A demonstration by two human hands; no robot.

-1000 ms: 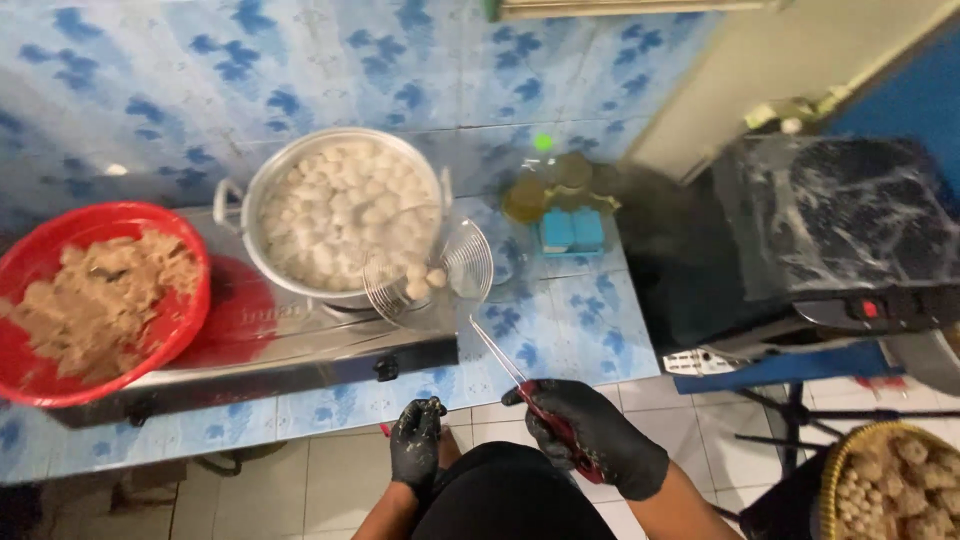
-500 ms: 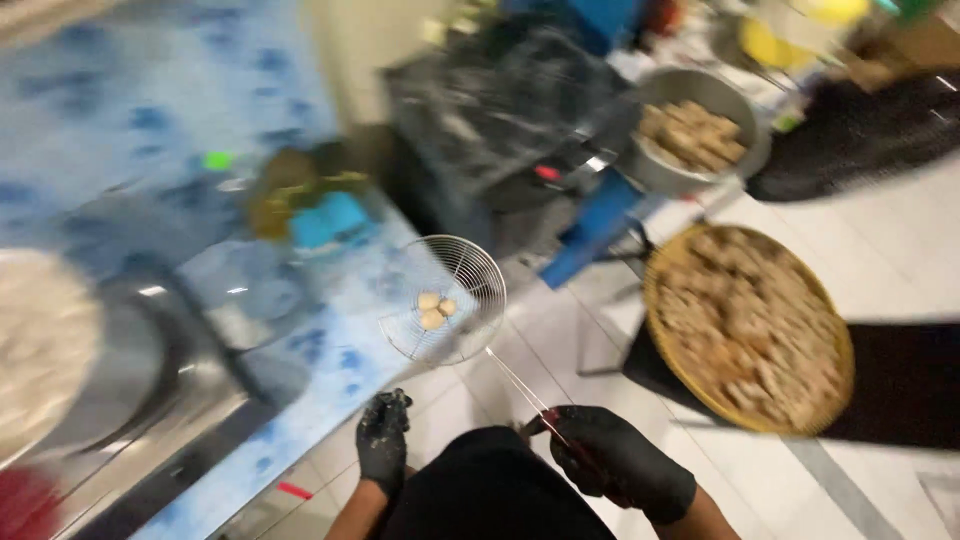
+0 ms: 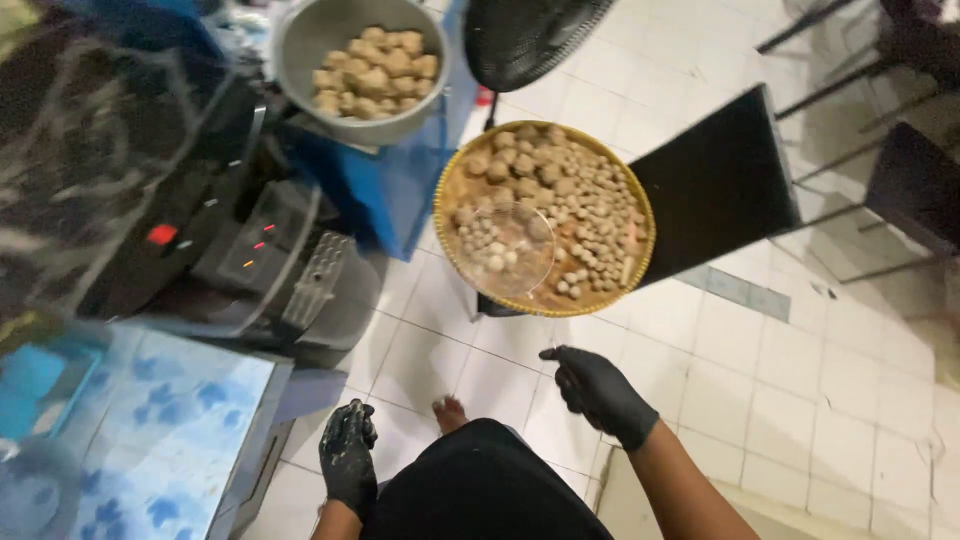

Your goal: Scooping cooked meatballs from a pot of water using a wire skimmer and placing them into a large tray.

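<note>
1. Black gloves on both hands; right hand [image 3: 598, 392] clenched around the thin handle of a wire skimmer [image 3: 505, 250], fingers [image 3: 566, 375] curled, arm reaching in from the near right.
2. Skimmer's round mesh head hangs over the near-left part of a round yellow-rimmed tray [image 3: 545, 215]; cannot tell if it touches the tray. Handle is too blurred to trace.
3. Tray sits low above the white tiled floor [image 3: 800, 380], full of small brown balls [image 3: 570, 200]; a few paler balls show through the skimmer mesh.
4. Left hand [image 3: 349, 462] holds nothing, fingers loosely curled, hanging near the person's side, just right of the desk edge.
5. Desk [image 3: 170, 440] at near left has a blue patterned cover.
6. Grey metal bowl [image 3: 360, 68] at far left-centre holds larger tan lumps; it is up and left of the tray, apart from it.
7. Dark machine [image 3: 200, 230] with red lights stands left, between the desk and the bowl.
8. Black fan head [image 3: 535, 35] at far centre, just right of the bowl.
9. Dark flat panel [image 3: 715, 185] leans just right of the tray.
10. Bare foot [image 3: 450, 412] on the floor between the hands.
</note>
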